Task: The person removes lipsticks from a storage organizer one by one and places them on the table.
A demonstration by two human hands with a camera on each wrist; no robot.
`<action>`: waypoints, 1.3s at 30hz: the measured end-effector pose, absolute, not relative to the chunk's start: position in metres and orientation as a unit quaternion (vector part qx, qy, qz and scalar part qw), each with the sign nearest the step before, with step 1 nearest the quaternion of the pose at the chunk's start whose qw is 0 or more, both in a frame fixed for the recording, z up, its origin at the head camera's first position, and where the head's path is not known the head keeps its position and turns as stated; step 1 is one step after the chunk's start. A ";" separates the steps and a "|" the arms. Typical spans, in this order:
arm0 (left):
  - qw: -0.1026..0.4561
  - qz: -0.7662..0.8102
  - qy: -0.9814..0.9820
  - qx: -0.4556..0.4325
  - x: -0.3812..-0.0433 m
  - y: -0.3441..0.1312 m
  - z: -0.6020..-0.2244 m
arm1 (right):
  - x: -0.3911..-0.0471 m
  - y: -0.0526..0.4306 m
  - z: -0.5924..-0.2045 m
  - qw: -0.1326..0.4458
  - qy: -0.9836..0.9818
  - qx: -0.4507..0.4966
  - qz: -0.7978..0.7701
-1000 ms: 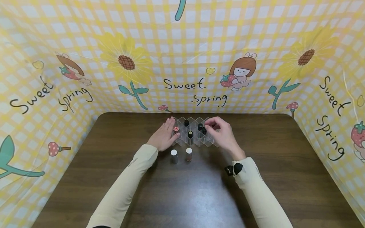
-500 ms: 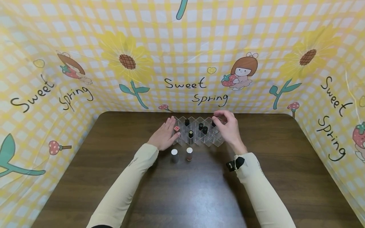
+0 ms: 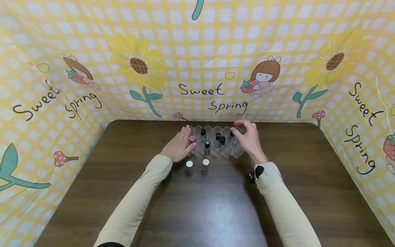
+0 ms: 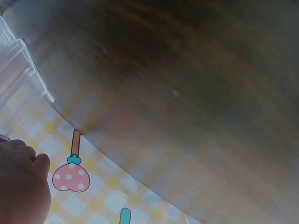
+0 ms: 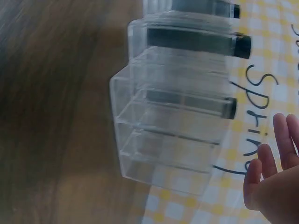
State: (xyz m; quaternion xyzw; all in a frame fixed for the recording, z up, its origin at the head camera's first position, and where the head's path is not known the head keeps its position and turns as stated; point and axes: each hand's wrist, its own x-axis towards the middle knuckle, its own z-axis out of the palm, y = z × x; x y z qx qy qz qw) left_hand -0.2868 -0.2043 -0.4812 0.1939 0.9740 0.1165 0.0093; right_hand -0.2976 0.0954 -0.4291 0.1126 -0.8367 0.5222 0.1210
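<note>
A clear acrylic lipstick holder (image 3: 213, 151) with diamond-shaped compartments stands near the back of the table. Several black-capped tubes, among them a lipstick tube (image 3: 207, 144), stand in it, and a red-topped tube (image 3: 192, 139) is in its left end. My left hand (image 3: 177, 147) rests along that end, fingers straight. Over the right end is my right hand (image 3: 248, 139), thumb and index finger apart beside a black cap (image 3: 231, 133). The right wrist view shows its fingers (image 5: 282, 140) loosely bent, clear of the tubes; the thumb is hidden there.
Two tubes with white tops, a grey one (image 3: 189, 168) and a brownish one (image 3: 205, 166), stand upright in front of the holder. The brown wooden table (image 3: 197, 212) ends at a yellow checked cloth (image 3: 154, 103) behind and at both sides.
My right hand has moved right along the holder, and a black cap has come into view beside its fingertips. Over the last half second it barely shifts. The left hand stays in place.
</note>
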 end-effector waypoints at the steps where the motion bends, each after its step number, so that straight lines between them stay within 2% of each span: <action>1: 0.009 0.115 0.974 0.193 -0.287 -0.204 -0.481 | -0.299 0.096 -0.431 0.119 -0.840 0.112 0.517; 20: 0.016 0.113 0.976 0.188 -0.287 -0.203 -0.479 | -0.309 0.102 -0.459 0.094 -0.902 0.096 0.411; 39: 0.006 0.111 0.975 0.191 -0.288 -0.203 -0.482 | -0.314 0.100 -0.465 0.084 -0.915 0.084 0.386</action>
